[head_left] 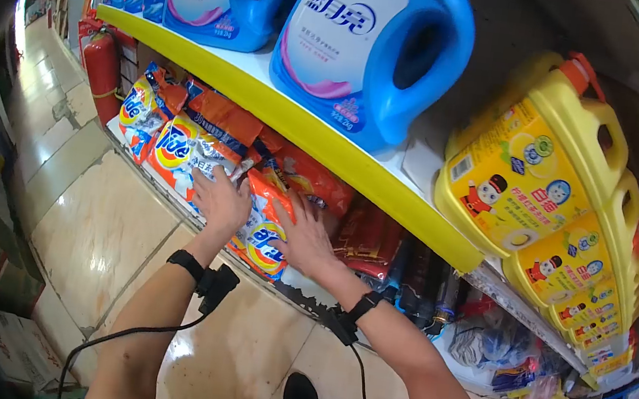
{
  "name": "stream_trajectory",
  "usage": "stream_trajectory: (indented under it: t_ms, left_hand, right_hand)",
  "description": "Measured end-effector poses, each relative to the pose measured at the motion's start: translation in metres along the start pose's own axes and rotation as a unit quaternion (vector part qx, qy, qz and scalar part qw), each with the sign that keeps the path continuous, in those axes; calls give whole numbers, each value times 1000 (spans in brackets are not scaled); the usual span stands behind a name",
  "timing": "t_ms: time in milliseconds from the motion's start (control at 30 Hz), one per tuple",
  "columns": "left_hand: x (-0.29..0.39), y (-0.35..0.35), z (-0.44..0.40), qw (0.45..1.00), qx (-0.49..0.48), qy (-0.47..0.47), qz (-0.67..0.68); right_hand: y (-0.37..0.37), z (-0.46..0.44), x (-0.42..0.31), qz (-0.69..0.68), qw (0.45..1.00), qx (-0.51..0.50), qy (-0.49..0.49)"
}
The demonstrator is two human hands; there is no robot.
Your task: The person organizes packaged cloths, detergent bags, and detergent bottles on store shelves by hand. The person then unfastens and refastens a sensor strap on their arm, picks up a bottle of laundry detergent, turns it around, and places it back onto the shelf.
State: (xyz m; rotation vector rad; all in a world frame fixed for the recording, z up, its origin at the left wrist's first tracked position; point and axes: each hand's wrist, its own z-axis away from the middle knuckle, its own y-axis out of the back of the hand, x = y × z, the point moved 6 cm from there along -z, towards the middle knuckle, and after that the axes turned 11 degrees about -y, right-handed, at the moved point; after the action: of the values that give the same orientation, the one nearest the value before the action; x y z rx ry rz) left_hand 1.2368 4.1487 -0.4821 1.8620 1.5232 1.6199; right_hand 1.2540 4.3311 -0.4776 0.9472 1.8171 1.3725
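Observation:
Side by side on the bottom shelf lie orange and white bags of Tide laundry powder. My left hand point(222, 202) rests with spread fingers at the left edge of one Tide bag point(262, 228), next to a neighbouring Tide bag point(182, 147). On the same bag's right side lies my right hand point(307, 238), fingers stretched out flat over the orange plastic. The bag sits between both hands, its printed logo turned sideways. A third Tide bag point(139, 109) is at the far left of the row. My palms hide parts of the bags.
Above runs a yellow-edged shelf point(214, 83) with blue detergent jugs point(353, 52) and yellow jugs point(523, 169). A red fire extinguisher point(102, 65) stands left. Dark red packages point(368, 241) lie right of the bags. Cables hang from both wrist straps. Cartons point(22, 346) stand lower left.

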Motion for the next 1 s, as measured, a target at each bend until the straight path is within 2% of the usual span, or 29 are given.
stream_trajectory:
  t_ms: [100, 133, 167, 233, 300, 367, 433, 500, 533, 567, 600, 633, 700, 767, 900, 967, 1000]
  left_hand:
    - [11, 11, 1, 1000, 8, 8, 1]
    - [17, 17, 0, 1000, 3, 0, 21]
    - [23, 23, 0, 999, -2, -8, 42]
    - [30, 32, -6, 999, 2, -6, 48]
    - [40, 46, -9, 997, 38, -30, 68]
    - [50, 69, -14, 995, 53, -32, 83]
    - [58, 92, -21, 983, 125, -25, 130]
    - [58, 114, -33, 958, 236, -48, 155]
    - [55, 124, -41, 936, 290, -68, 190]
    - [54, 138, -47, 919, 334, -71, 195]
    - [52, 150, -52, 899, 377, -104, 200]
    - [54, 164, -54, 891, 382, -102, 222]
    - [52, 184, -66, 856, 397, -117, 310]
    - [72, 217, -56, 839, 410, -131, 333]
    - [99, 251, -52, 854, 404, -159, 288]
    - [112, 250, -64, 831, 348, -210, 380]
    - [118, 248, -66, 828, 348, -210, 387]
  right_hand:
    - [24, 7, -14, -66, 997, 44, -8]
    - [25, 9, -18, -35, 999, -3, 7]
    - [21, 13, -16, -35, 999, 3, 13]
    - [8, 19, -21, 20, 992, -87, 86]
    - [22, 19, -23, -2, 992, -100, 76]
    - [39, 14, -26, -116, 983, -139, 30]
    - [59, 10, -35, -101, 985, -133, 36]
    - [79, 12, -47, -150, 977, -122, 93]
    - [91, 15, -52, -157, 975, -63, 142]
    - [105, 13, -54, -151, 980, -57, 120]
    - [122, 13, -67, -173, 967, -132, 130]
    - [137, 15, -80, -199, 948, -204, 142]
    - [164, 16, -92, -202, 948, -198, 146]
    - [190, 17, -108, -203, 945, -197, 165]
    - [224, 18, -137, -199, 939, -207, 189]
    - [252, 22, -139, -183, 956, -198, 116]
    - [256, 22, -134, -177, 958, -197, 112]
